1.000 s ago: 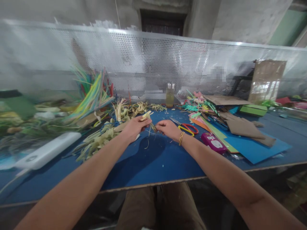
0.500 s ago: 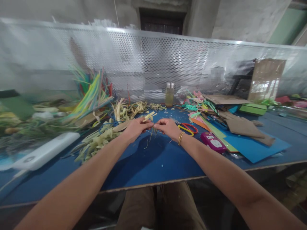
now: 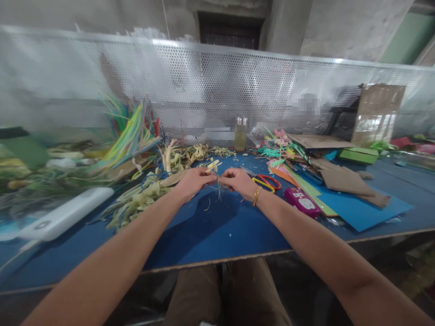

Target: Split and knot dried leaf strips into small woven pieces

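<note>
My left hand [image 3: 193,184] is pinched closed on a small bundle of pale yellow dried leaf strips [image 3: 213,166], which pokes up above its fingertips. My right hand [image 3: 239,181], with a gold bracelet at the wrist, pinches the lower end of the same bundle, its fingertips almost meeting the left ones. Thin fibres [image 3: 219,194] dangle below the fingers; exactly what is between the fingertips is hidden. Just right of my right hand lie scissors [image 3: 268,182] with red and yellow handles. Left of my left hand is a heap of dried strips [image 3: 141,199].
A white power-bank-like device [image 3: 68,215] with a cable lies on the blue tabletop [image 3: 217,240]. At the back stand colourful strips [image 3: 131,131] and a glass bottle [image 3: 240,136]. To the right are a purple box [image 3: 302,202], coloured paper [image 3: 360,215] and cardboard pieces [image 3: 346,181].
The pale strips above my left fingertips have turned and look more bunched. Both hands stay nearly in place, still pinching, with the fibres below slightly shifted.
</note>
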### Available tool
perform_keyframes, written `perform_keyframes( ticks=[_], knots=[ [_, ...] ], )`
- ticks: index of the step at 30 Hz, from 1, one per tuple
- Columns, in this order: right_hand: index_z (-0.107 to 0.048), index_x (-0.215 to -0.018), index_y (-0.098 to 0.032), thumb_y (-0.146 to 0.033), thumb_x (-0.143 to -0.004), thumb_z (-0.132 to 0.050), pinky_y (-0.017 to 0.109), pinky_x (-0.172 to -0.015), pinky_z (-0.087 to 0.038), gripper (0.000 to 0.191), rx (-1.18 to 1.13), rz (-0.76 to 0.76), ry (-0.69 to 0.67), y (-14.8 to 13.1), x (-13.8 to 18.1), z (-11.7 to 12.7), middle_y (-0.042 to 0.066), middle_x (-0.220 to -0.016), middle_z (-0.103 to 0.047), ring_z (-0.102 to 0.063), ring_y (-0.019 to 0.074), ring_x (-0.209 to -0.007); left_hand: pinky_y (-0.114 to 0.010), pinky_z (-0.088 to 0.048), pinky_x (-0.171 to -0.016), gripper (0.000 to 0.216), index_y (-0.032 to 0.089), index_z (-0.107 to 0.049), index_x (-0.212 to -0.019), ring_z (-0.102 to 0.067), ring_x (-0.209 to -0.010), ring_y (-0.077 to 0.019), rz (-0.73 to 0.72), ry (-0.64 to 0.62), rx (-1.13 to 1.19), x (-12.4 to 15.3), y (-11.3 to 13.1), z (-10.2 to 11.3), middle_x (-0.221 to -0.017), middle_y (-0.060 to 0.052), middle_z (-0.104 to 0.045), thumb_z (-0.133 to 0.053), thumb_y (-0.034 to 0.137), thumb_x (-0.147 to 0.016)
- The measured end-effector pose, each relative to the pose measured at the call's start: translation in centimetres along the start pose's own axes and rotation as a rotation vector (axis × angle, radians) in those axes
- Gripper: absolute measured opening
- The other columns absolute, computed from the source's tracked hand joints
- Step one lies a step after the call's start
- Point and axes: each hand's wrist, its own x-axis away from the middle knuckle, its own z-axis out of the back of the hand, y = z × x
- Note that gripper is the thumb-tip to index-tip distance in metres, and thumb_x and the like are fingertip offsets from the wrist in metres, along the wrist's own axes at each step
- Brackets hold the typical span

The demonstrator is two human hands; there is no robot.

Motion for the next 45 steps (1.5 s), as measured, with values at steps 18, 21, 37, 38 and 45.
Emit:
perform_keyframes(
  ticks=[18, 21, 37, 38, 45],
  knots=[
    [-0.060, -0.070, -0.016, -0.026, -0.067, -0.063, 0.018, -0.045, -0.034, 0.011, 0.045, -0.018, -0.059, -0.1, -0.2, 0.4, -0.003, -0.057, -0.053, -0.043, 0.0064, -0.048, -0.023, -0.031, -0.050, 0.017, 0.016, -0.061, -0.067, -0.044, -0.055, -0.0095, 0.016, -0.085, -0.046, 0.1, -0.1, 0.3, -0.062, 0.001, -0.055, -0.063, 0.033, -0.065],
    [-0.054, -0.065, -0.017, -0.025, -0.067, -0.060, 0.018, -0.046, -0.036, 0.011, -0.057, -0.088, -0.131, -0.4, 0.0, 0.3, -0.004, -0.054, -0.048, -0.042, 0.0063, -0.048, -0.022, -0.033, -0.052, 0.014, 0.017, -0.061, -0.069, -0.047, -0.059, -0.0104, 0.048, -0.112, -0.020, 0.3, 0.5, 0.4, -0.065, 0.000, -0.056, -0.062, 0.030, -0.065],
    [-0.050, -0.066, -0.019, -0.020, -0.063, -0.060, 0.020, -0.045, -0.037, 0.010, -0.216, -0.216, -0.169, -1.2, 0.5, 0.0, -0.005, -0.056, -0.049, -0.045, 0.0082, -0.051, -0.020, -0.031, -0.048, 0.006, 0.018, -0.056, -0.068, -0.045, -0.055, -0.0089, 0.140, -0.135, 0.142, 0.1, 0.0, 0.1, -0.062, 0.001, -0.054, -0.060, 0.020, -0.063],
    [-0.051, -0.068, -0.019, -0.020, -0.063, -0.062, 0.019, -0.045, -0.037, 0.012, -0.221, -0.210, -0.164, -1.2, 0.5, 0.0, -0.005, -0.057, -0.049, -0.045, 0.0079, -0.051, -0.020, -0.031, -0.048, 0.006, 0.017, -0.056, -0.068, -0.045, -0.055, -0.0087, 0.152, -0.130, 0.155, 0.1, 0.1, 0.1, -0.062, 0.001, -0.054, -0.060, 0.019, -0.063],
    [-0.051, -0.073, -0.019, -0.021, -0.062, -0.064, 0.018, -0.045, -0.037, 0.017, -0.257, -0.196, -0.156, -1.2, 0.5, 0.2, -0.006, -0.055, -0.047, -0.042, 0.0063, -0.049, -0.021, -0.032, -0.048, 0.010, 0.018, -0.054, -0.070, -0.044, -0.051, -0.0077, 0.237, -0.130, 0.256, 0.7, 1.4, -0.2, -0.056, 0.003, -0.049, -0.062, 0.018, -0.063]
  ],
)
